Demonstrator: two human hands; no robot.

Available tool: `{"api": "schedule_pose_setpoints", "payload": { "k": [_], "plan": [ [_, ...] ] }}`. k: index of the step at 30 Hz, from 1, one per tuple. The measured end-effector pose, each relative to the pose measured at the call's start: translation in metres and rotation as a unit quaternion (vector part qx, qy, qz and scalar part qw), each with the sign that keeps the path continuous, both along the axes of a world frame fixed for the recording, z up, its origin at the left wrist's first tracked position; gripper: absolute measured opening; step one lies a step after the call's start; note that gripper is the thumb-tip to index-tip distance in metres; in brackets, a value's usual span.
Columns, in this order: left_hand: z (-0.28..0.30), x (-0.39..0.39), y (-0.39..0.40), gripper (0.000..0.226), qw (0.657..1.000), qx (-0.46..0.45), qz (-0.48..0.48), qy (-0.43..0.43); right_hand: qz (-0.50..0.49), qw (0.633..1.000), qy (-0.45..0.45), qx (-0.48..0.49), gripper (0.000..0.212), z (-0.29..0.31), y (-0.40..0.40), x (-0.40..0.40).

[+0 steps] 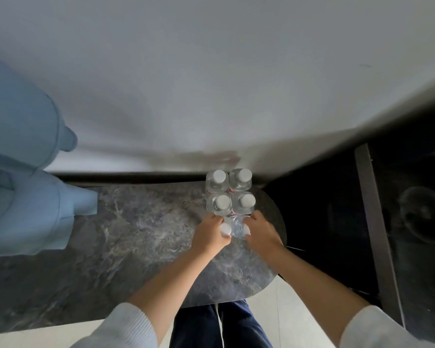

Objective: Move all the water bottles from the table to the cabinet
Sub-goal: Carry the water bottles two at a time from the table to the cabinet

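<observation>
Both hands are down on the front pair of a six-bottle cluster at the rounded end of the marble worktop (136, 247). The left hand (210, 233) has its fingers curled round the near-left bottle (225, 229), whose white cap shows just past the knuckles. The right hand (261, 233) wraps the near-right bottle (239, 229), clear plastic showing between the two hands. Behind them four more bottles (230, 192) stand upright in a tight square against the wall (211, 84), caps up, sides apparently touching. Both gripped bottles seem to be on or barely above the worktop; which, the view from above will not settle. The step in hand looks like the first lift, one bottle per hand. To do it cleanly, the lift wants to go straight up before any swing away, since the fingertips sit right against the middle row and a sideways drag could knock those over. A grip low on the body, not the cap, should stop thin plastic slipping or crumpling. The dark opening (324, 222) to the right may be the cabinet, though its inside is too dark to read. A pale blue garment (23, 172) lies at the left edge, well apart from the bottles. Nearly the whole task is judged to lie ahead.
</observation>
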State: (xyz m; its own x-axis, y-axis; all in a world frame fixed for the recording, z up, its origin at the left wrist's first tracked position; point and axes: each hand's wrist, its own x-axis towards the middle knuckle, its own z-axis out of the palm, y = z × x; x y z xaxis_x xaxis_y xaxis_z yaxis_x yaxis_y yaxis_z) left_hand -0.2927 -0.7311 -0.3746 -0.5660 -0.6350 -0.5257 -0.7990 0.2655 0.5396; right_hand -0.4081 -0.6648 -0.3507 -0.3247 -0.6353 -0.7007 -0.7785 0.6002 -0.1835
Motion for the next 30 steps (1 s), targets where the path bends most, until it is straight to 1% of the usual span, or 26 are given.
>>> {"api": "schedule_pose_setpoints", "payload": {
  "k": [5,10,15,21,23,26,28,30],
  "plan": [
    [0.001,0.000,0.001,0.036,1.000,0.009,0.024,0.012,0.013,1.000,-0.003,-0.006,0.031,-0.001,-0.002,-0.003],
    [0.002,-0.003,0.002,0.035,0.999,0.017,0.049,0.007,0.013,1.000,0.010,-0.008,0.032,-0.005,0.000,-0.001],
    [0.001,-0.004,0.002,0.037,0.999,0.029,0.045,-0.003,0.022,0.999,0.031,0.003,0.040,-0.004,0.000,0.005],
    [0.005,-0.001,0.002,0.044,0.999,0.035,0.004,-0.035,0.003,1.000,0.010,0.000,0.045,0.003,-0.001,0.003],
    [0.010,0.004,0.002,0.047,0.998,0.028,-0.010,-0.054,0.036,0.999,0.033,-0.001,0.046,0.011,0.000,0.003],
    [0.024,0.018,0.004,0.043,0.997,-0.004,-0.013,-0.077,0.077,0.995,0.056,-0.022,0.045,0.024,0.000,0.006],
    [0.036,0.030,0.006,0.039,0.995,-0.040,0.003,-0.088,0.109,0.990,0.073,-0.046,0.041,0.033,-0.002,0.010],
    [0.050,0.051,0.011,0.034,0.992,-0.074,0.040,-0.095,0.175,0.978,0.095,-0.065,0.038,0.042,-0.008,0.020]
  ]
}}
